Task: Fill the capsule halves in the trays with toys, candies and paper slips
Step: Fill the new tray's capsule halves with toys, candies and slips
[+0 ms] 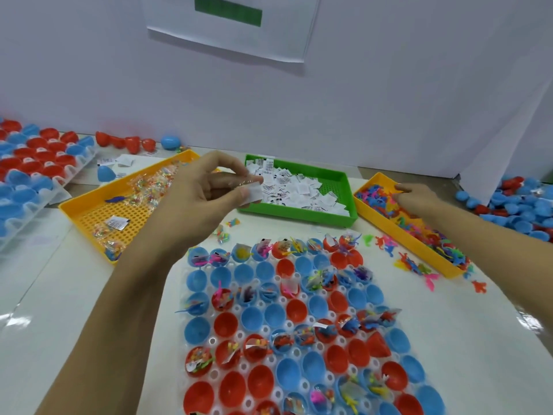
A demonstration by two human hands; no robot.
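Left hand point(206, 187) raised above the green tray point(302, 215), pinching a white paper slip point(254, 191) and a clear candy packet between thumb and fingers. Right hand point(416, 199) down in the yellow toy tray point(374, 217), fingers curled among toys; actual grasp unclear. Capsule halves point(287, 319), some filled, in the clear tray on the desk point(89, 289).

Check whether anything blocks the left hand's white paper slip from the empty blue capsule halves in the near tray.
Nothing visible does. The left hand pinches the white paper slip above the table, and the empty blue capsule halves below stand open and uncovered.
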